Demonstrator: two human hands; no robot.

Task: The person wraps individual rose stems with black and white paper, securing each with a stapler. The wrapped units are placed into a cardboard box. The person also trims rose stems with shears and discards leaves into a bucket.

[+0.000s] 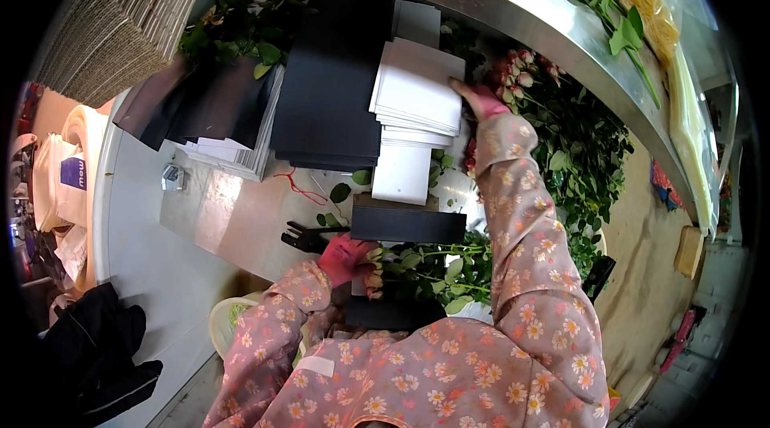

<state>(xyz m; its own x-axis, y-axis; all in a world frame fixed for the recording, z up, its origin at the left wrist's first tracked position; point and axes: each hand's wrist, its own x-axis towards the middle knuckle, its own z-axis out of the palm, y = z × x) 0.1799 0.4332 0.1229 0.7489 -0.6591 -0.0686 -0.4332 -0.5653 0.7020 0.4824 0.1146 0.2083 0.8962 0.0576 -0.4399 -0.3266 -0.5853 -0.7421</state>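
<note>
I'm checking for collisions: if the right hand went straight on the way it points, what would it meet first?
Most likely the stack of white sheets: the right hand points at its right edge and appears right beside it, though this single view leaves unclear whether they already touch.

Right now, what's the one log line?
left hand: at rose heads; right hand: at edge of white paper stack; alongside: black sheet stack

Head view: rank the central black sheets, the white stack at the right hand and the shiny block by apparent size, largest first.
1. Central black sheets
2. White stack
3. Shiny block
</note>
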